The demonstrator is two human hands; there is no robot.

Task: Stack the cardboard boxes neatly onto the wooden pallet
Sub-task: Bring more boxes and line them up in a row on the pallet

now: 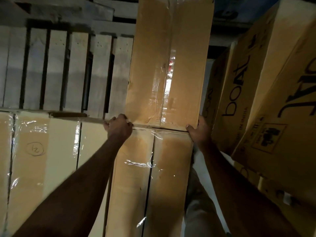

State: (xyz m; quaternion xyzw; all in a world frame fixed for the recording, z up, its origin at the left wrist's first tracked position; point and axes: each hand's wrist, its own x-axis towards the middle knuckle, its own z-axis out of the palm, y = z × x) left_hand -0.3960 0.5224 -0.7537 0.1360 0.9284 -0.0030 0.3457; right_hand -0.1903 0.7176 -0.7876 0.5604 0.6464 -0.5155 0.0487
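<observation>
A long taped cardboard box lies lengthwise on the slatted wooden pallet, along its right side. My left hand grips the box's near left corner, and my right hand grips its near right corner. Flush against its near end lies a second taped box, under my forearms. Left of that one sits a paler box with a circled number written on it.
Printed cardboard boxes are stacked close on the right, leaving a narrow gap beside the long box. Bare pallet slats stretch left of the long box. More wooden pallets lie farther back.
</observation>
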